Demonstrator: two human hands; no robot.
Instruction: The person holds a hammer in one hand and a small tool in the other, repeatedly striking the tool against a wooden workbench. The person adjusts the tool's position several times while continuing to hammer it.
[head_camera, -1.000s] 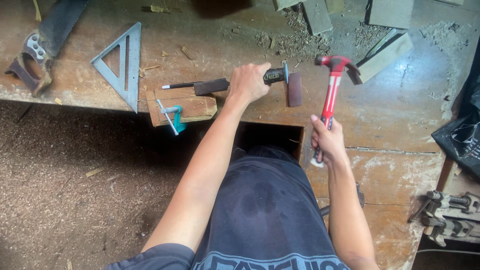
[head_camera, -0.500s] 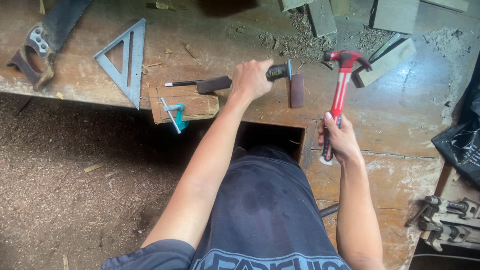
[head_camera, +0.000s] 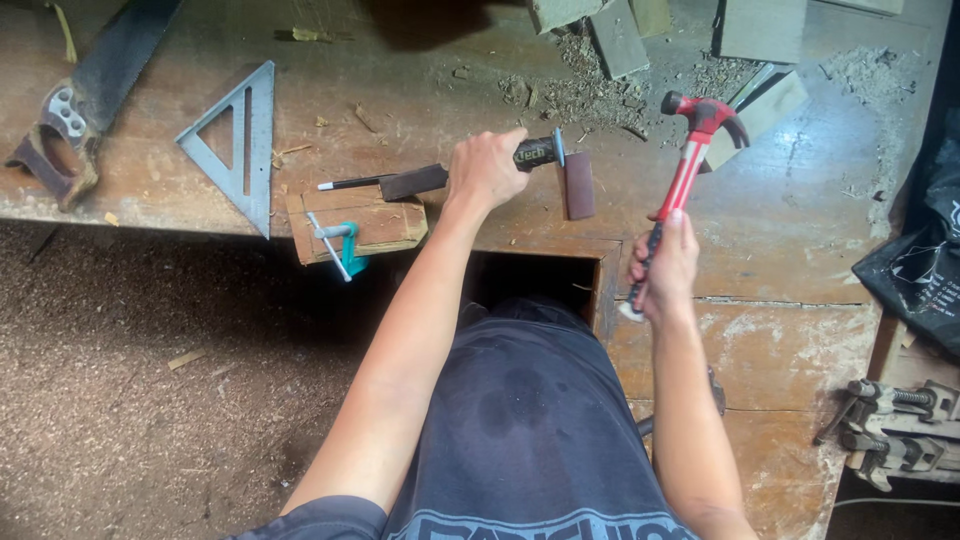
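My left hand grips the black handle of a chisel that lies flat on the wooden workbench, its dark blade pointing left. The blade reaches over a small wooden block held at the bench edge by a teal clamp. A thin black pencil-like rod lies just left of the blade. A dark brown block stands by the chisel's metal end cap. My right hand holds a red claw hammer by its lower handle, with the head raised to the right of the chisel.
A metal triangle square and a handsaw lie at the bench's left. Wood offcuts and sawdust sit at the back. A black bag and metal clamps are on the right. The bench has a square cut-out.
The hammer head has shifted a little right and up, and my right hand with it. My left hand has stayed on the chisel.
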